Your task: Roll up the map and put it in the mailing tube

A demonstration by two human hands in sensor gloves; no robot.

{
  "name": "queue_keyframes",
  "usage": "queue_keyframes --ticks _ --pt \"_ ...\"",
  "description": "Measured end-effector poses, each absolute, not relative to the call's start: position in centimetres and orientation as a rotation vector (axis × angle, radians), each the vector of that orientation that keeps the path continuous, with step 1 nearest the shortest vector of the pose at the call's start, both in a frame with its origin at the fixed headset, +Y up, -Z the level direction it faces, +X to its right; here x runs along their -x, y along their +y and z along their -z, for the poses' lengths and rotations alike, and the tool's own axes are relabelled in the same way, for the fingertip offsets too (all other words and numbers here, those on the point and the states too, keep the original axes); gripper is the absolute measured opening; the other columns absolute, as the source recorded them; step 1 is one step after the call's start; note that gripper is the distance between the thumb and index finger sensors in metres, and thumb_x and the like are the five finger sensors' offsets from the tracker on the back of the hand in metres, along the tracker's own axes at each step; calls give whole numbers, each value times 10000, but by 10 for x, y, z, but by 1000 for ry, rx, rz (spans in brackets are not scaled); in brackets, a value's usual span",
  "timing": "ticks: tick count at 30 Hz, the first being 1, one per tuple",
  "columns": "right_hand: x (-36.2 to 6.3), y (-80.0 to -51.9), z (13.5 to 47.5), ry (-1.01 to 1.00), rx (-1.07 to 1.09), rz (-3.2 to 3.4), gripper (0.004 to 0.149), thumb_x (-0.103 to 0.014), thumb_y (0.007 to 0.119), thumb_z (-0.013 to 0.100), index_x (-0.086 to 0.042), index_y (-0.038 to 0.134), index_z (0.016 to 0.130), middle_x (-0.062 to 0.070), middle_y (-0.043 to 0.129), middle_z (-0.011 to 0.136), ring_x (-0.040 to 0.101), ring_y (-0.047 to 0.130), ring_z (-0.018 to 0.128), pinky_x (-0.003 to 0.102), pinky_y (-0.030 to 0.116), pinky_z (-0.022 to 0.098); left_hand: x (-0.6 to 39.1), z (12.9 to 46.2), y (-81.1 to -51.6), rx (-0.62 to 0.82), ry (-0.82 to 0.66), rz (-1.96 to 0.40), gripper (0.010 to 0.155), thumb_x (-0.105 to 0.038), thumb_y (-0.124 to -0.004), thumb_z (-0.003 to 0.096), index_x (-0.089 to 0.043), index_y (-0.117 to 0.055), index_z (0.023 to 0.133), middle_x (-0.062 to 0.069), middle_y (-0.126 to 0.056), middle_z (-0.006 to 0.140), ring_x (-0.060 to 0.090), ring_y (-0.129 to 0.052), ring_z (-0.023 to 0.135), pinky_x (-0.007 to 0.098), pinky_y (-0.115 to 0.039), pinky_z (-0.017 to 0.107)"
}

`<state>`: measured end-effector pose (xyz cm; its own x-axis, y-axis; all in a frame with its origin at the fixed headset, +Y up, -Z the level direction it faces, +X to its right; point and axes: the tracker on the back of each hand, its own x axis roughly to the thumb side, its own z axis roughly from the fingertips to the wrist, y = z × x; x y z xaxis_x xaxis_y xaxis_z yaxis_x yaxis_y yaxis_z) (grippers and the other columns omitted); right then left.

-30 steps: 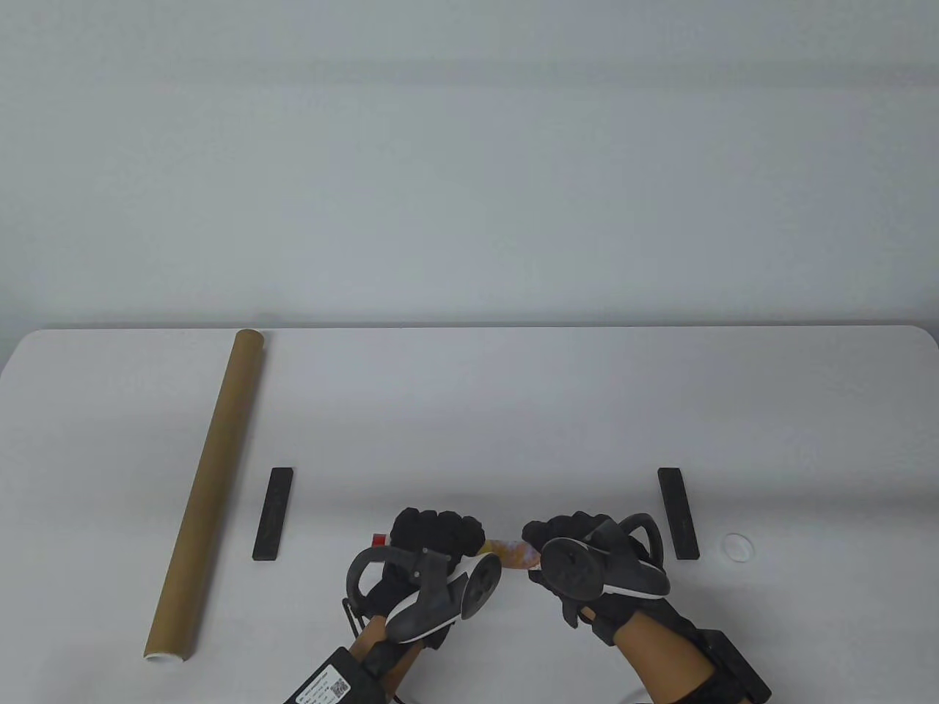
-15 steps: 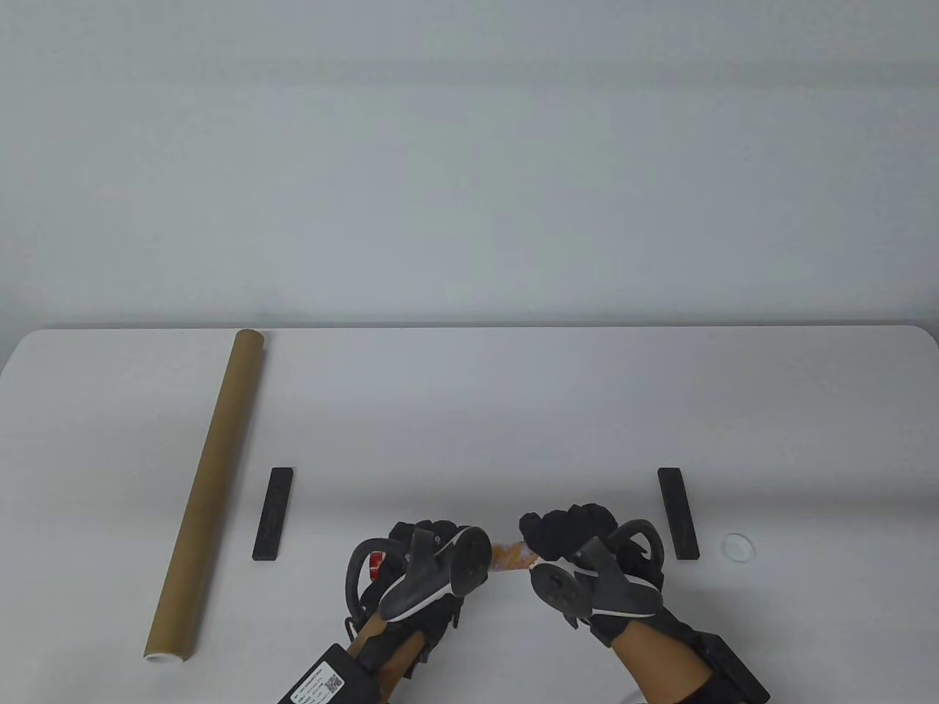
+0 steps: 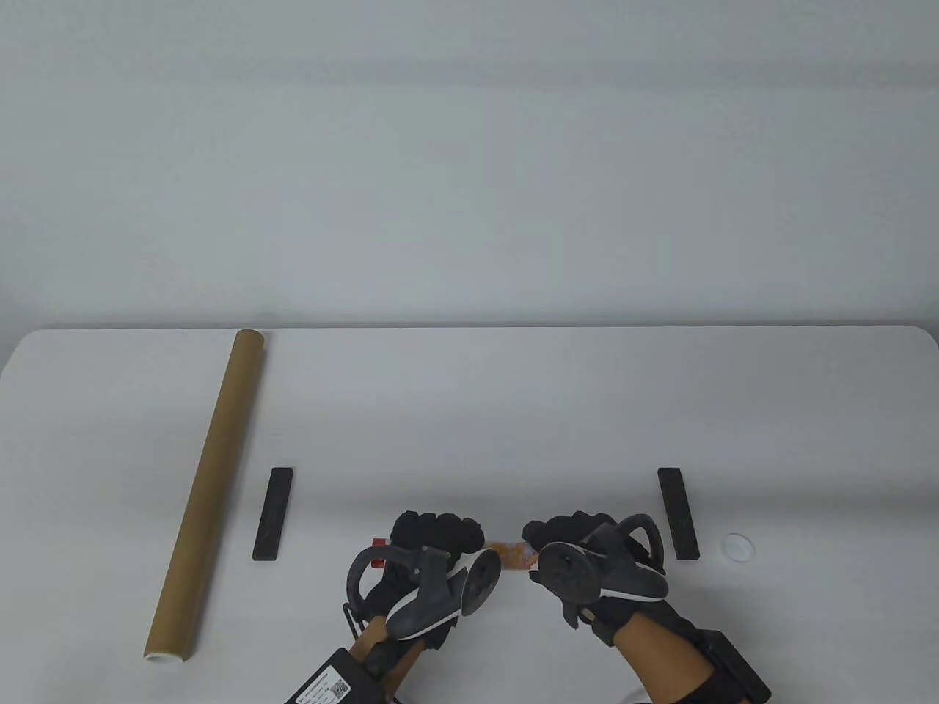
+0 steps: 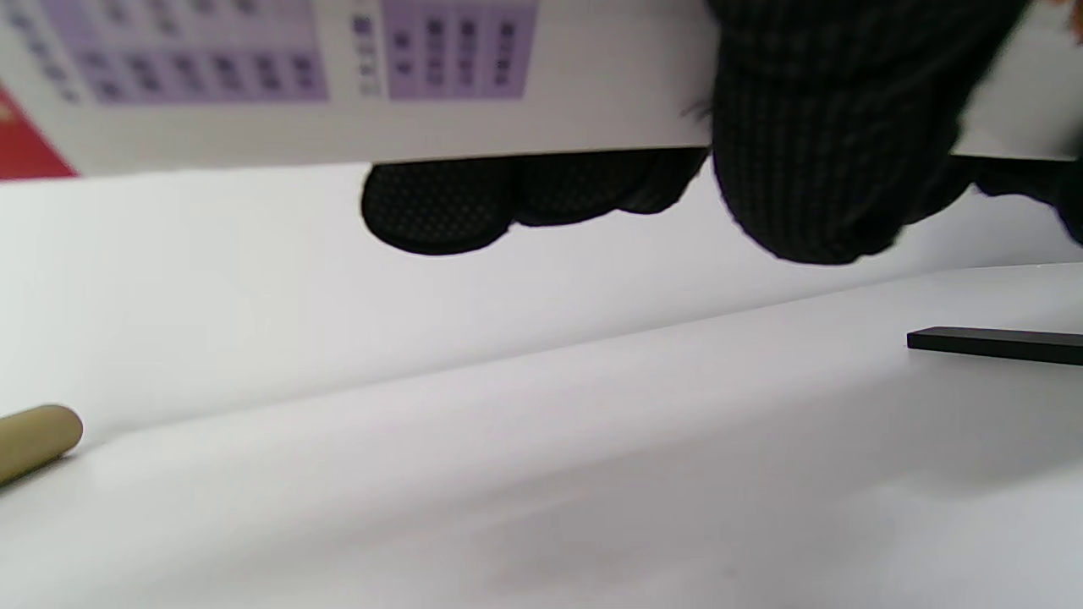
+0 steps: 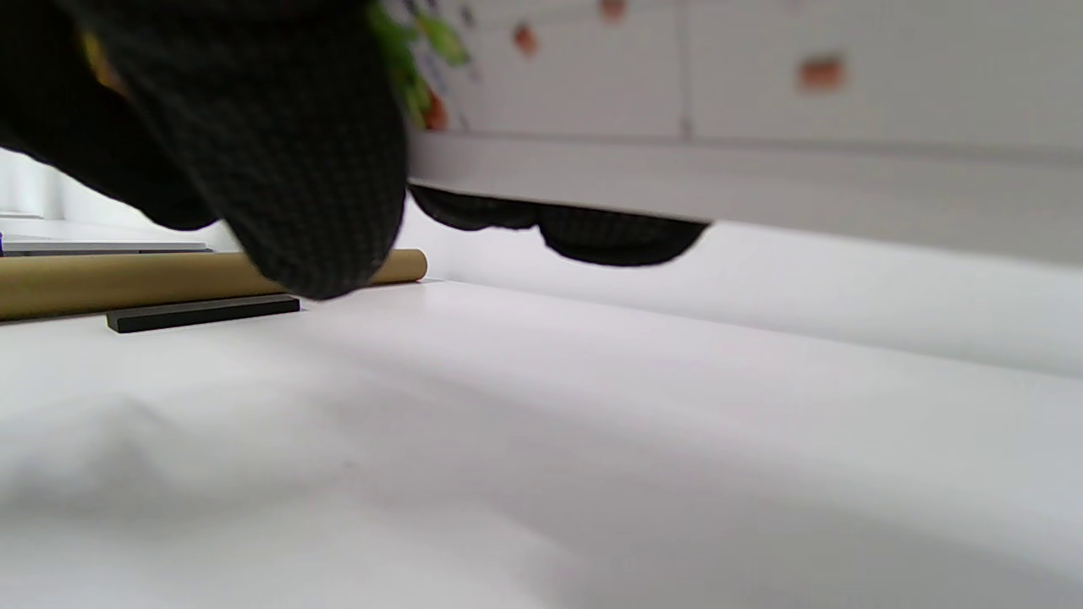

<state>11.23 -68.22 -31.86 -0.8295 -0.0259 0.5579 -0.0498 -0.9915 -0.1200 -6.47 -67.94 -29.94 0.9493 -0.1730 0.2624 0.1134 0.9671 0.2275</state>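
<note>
The rolled map [image 3: 511,555] is held just above the table near its front edge; only a short orange stretch shows between my hands. My left hand [image 3: 433,539] grips its left part, my right hand [image 3: 568,539] its right part. In the left wrist view the map [image 4: 423,93] shows white paper with purple tables, my fingers [image 4: 440,203] curled under it. In the right wrist view the map [image 5: 761,101] lies across the top, my fingers [image 5: 609,233] under it. The brown mailing tube [image 3: 209,488] lies at the left, apart from both hands.
Two black bar weights lie on the white table, one left [image 3: 273,513] and one right [image 3: 678,512] of my hands. A small white cap [image 3: 737,546] sits at the right. The tube's open end [image 3: 165,655] points to the front edge.
Both hands twisted around the map and turned back, the trackers tipping and returning. The map stays in the same place between them.
</note>
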Motion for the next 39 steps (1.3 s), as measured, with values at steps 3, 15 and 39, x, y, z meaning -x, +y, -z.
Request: queue_keyframes --ticks 3,15,39 --pt "-113 -683 319 -186 -917 -2982 577 -406 990 410 -93 867 879 49 951 632 279 1015 467 545 811 469 65 301 -680 -196 -293 134 504 -624 -941 307 -404 -866 755 -86 -968 633 146 -1032 566 389 -784 646" --pt "-105 -681 309 -414 -992 -3090 625 -421 981 415 -106 828 932 71 921 723 333 983 587 583 749 545 74 313 -685 70 -257 -31 477 -619 -944 319 -394 -878 734 -78 -974 603 151 -1037 531 386 -798 630" --pt "-121 -690 332 36 -856 -2899 552 -412 978 427 -86 882 863 50 958 621 289 1013 464 555 805 468 77 308 -683 -156 -261 133 570 -625 -950 301 -422 -825 819 -102 -955 693 146 -1022 639 404 -762 677"
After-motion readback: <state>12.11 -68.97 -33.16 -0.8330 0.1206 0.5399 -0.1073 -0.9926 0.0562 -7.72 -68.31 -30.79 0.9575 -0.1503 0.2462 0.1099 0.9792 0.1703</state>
